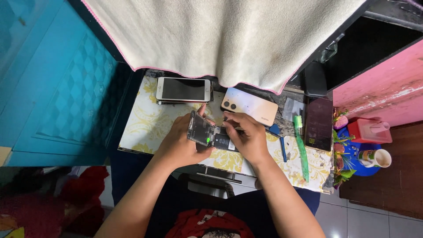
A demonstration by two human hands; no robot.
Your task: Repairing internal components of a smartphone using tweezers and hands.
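Observation:
An opened phone point(211, 135) with its back off and dark insides showing lies over a small table with a yellow-patterned cloth point(145, 128). My left hand point(178, 143) grips the phone's left end, thumb up along its edge. My right hand point(247, 134) rests on the phone's right part, fingers bent and pinched on a thin tool that is mostly hidden. A peach-coloured phone back cover point(251, 105) lies just beyond my hands.
A white phone point(183, 90) lies face up at the table's back left. A green toothbrush point(301, 147), a blue-handled tool point(280, 141) and a dark phone point(319, 124) lie at the right. A cream towel point(229, 35) hangs above. A cup point(374, 158) and red container point(369, 131) stand on a blue stool.

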